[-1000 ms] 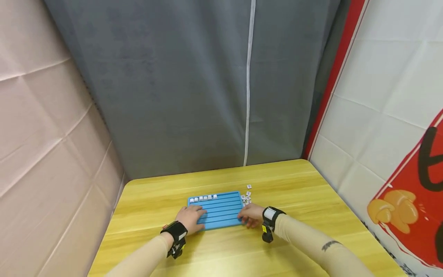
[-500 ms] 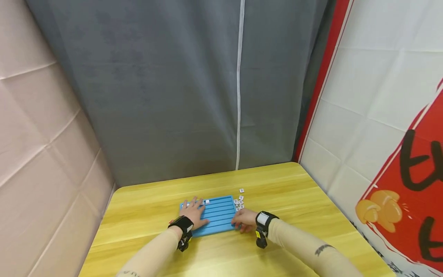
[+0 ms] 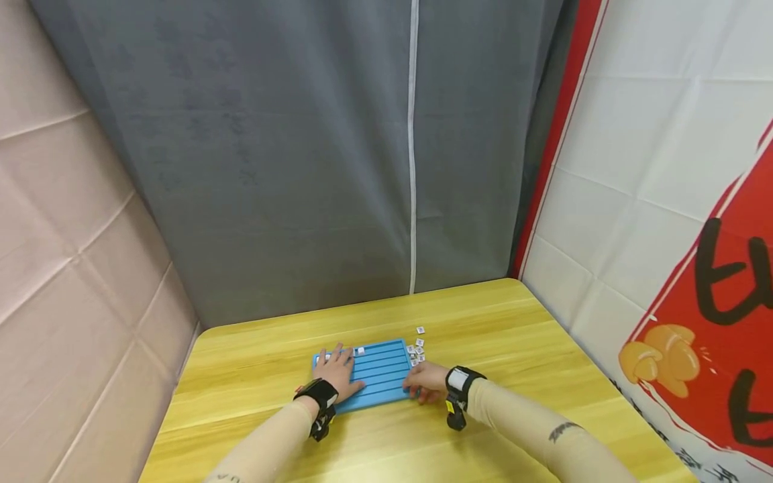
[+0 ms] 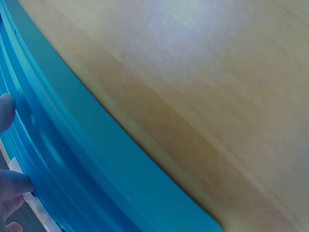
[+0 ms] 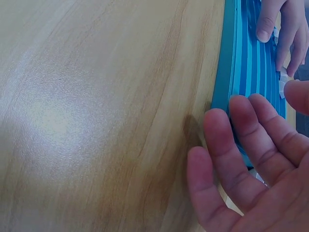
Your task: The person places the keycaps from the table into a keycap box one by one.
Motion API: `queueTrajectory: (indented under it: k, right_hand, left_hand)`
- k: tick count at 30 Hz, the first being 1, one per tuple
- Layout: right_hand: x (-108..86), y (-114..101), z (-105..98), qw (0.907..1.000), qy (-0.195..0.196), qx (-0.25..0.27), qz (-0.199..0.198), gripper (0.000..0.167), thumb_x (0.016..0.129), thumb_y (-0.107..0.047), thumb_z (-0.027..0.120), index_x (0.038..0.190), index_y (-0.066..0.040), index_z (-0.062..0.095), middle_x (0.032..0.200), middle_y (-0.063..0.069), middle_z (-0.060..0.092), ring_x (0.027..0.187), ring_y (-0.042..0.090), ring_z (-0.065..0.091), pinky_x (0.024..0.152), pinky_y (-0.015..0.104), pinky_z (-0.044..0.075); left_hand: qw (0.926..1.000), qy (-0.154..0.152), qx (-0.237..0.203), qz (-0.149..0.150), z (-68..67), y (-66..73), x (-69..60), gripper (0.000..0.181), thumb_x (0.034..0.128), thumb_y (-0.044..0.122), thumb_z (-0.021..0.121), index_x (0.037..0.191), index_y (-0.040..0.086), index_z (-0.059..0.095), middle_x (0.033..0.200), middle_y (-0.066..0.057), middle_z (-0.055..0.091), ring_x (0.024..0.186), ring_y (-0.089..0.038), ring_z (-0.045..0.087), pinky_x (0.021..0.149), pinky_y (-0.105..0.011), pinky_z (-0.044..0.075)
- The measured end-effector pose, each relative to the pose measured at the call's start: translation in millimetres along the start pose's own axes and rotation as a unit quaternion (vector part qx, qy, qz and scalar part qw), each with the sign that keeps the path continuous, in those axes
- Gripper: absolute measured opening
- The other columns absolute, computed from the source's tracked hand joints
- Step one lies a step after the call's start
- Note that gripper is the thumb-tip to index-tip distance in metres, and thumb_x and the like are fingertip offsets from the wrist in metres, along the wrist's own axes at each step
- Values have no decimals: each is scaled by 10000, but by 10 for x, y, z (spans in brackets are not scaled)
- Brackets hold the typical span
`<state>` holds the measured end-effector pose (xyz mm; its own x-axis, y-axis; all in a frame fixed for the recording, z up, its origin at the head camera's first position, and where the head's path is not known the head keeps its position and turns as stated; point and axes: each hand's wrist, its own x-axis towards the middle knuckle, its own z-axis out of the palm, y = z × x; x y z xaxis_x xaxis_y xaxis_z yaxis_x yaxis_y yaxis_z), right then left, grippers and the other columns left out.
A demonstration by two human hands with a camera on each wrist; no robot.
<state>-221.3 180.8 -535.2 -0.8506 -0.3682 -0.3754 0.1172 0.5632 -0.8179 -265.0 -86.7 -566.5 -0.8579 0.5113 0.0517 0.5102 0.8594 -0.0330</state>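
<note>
A blue ridged tray [image 3: 380,372] lies on the table, with a row of small white tiles along its far groove; one tile [image 3: 360,351] shows right of the left hand. The left hand [image 3: 335,376] lies spread over the tray's left part, fingers across that row and covering most of it. At the tray's near right corner is the right hand [image 3: 427,382], its fingers loosely bent beside the edge. The right wrist view shows the right hand [image 5: 256,164] with relaxed fingers against the tray [image 5: 224,63] and nothing seen in them.
Several loose white tiles [image 3: 417,350] lie just right of the tray, with a single tile [image 3: 420,330] farther back. The wooden table [image 3: 290,463] meets a grey curtain [image 3: 302,168] behind, a pale cloth at left and a white and red banner [image 3: 634,168] at right.
The left hand has moved up from the tray's left edge onto the tile row and spread its fingers. The right hand has stayed by the near right corner. The head view has shifted slightly.
</note>
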Motion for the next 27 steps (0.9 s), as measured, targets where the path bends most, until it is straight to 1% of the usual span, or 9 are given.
queueTrajectory:
  k: [2, 8, 14, 21, 23, 27]
  right_hand:
    - [6, 6, 3, 10000, -2, -2, 4, 251, 959, -201, 574, 999, 25, 675, 828, 97, 682, 619, 166, 630, 576, 324, 515]
    - [30, 26, -11, 10000, 15, -76, -10, 255, 959, -209, 570, 1008, 18, 674, 836, 96, 683, 649, 202, 651, 597, 357, 531]
    - [51, 42, -9, 10000, 17, -77, -48, 266, 969, -211, 550, 1022, 19, 674, 836, 102, 678, 661, 230, 662, 595, 355, 536]
    - [54, 50, 13, 9999, 9, -79, -70, 262, 976, -210, 537, 1026, -1, 687, 842, 101, 681, 737, 337, 677, 633, 408, 552]
    - [58, 56, 15, 9999, 10, -70, -79, 262, 978, -210, 534, 1029, -4, 687, 835, 94, 679, 751, 357, 676, 633, 411, 553]
    - [29, 37, 6, 10000, 14, -21, -93, 241, 968, -195, 555, 1019, 5, 679, 825, 92, 675, 740, 344, 678, 622, 391, 549]
  left_hand:
    - [10000, -1, -40, 51, -8, 6, -6, 727, 880, 584, 582, 1355, 34, 555, 1456, -122, 443, 1402, -360, 285, 1099, -603, 188]
    - [9998, 119, -44, 174, 6, 8, 12, 694, 890, 582, 567, 1340, 54, 573, 1437, -123, 455, 1385, -370, 308, 1089, -606, 203]
    - [9999, 98, 28, 106, 19, 12, 21, 725, 890, 593, 561, 1361, 41, 553, 1456, -110, 443, 1397, -352, 294, 1098, -597, 192]
    - [9999, 101, 93, 20, 67, 11, 22, 746, 886, 604, 561, 1352, 23, 553, 1441, -95, 456, 1394, -334, 300, 1097, -585, 214]
    - [9999, 112, 67, 26, 70, 13, 27, 735, 887, 602, 560, 1342, 26, 564, 1437, -98, 460, 1392, -336, 301, 1095, -587, 216]
    - [9998, 160, -101, 110, 37, 23, 26, 668, 899, 574, 560, 1333, 67, 583, 1439, -107, 455, 1386, -349, 309, 1093, -597, 206]
